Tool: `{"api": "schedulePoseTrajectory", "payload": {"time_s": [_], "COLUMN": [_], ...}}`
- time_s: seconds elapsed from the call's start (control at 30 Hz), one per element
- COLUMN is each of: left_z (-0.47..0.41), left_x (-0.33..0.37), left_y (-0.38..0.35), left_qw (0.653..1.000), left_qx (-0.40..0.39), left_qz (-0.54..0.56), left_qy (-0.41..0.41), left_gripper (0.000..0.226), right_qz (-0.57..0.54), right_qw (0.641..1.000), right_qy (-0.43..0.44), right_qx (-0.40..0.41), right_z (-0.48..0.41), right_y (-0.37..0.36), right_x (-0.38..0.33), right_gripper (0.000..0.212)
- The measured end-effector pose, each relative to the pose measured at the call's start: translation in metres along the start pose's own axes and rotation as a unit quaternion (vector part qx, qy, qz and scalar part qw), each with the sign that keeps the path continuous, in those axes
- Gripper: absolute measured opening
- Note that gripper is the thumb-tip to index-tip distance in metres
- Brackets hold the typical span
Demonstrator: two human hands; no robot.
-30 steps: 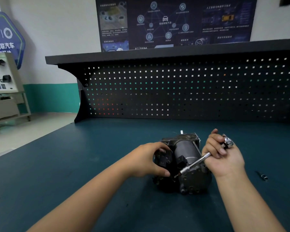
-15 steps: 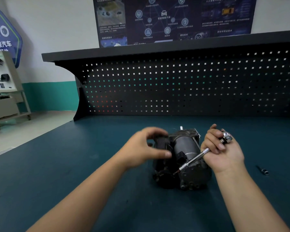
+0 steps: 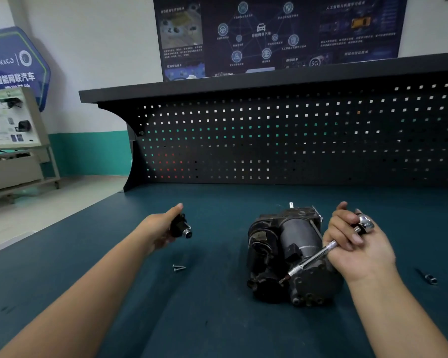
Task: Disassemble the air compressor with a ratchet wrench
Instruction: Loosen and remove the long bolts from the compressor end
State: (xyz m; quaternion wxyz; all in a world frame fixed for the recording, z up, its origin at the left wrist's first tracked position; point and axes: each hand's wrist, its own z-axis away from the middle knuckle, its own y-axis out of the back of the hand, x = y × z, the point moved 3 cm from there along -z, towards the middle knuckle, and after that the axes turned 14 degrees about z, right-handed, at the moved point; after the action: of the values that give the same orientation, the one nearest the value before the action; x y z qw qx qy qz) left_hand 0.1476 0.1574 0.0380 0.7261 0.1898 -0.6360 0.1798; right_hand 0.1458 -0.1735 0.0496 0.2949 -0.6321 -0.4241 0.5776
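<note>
Single wide-angle view from the head, facing forward and down. Close over the dark teal workbench top (image 3: 217, 332), black metal air compressor (image 3: 298, 236) low and right of centre. Farther ahead, black perforated metal back panel (image 3: 295, 151) and dark blue wall poster (image 3: 269, 34), lines bowed toward the edges.

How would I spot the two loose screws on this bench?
Find the dark compressor on the teal bench. Left of it, the left hand holds a small black part; the screws lie just nearer than that hand. They are tiny, silvery and paired, unlike the single dark bit far right.
</note>
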Motion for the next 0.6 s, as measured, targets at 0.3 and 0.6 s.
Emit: {"api": "schedulePoseTrajectory", "payload": {"time_s": [0.3,0.6], "left_z": [-0.025,-0.033], "left_x": [-0.03,-0.04], "left_y": [-0.008,-0.005], "left_qw": [0.985,0.964], "left_qx": [0.064,0.123], "left_qz": [-0.158,-0.233], "left_qy": [-0.024,-0.042], "left_gripper": [0.035,0.043], "right_qz": [-0.005,-0.013], "right_qw": [1.0,1.0], "right_qy": [-0.001,-0.011], "right_qx": [0.002,0.012], "right_z": [0.001,0.001], "right_y": [-0.001,0.0], "right_x": [0.0,-0.001], "right_gripper": [0.01,0.012]}}
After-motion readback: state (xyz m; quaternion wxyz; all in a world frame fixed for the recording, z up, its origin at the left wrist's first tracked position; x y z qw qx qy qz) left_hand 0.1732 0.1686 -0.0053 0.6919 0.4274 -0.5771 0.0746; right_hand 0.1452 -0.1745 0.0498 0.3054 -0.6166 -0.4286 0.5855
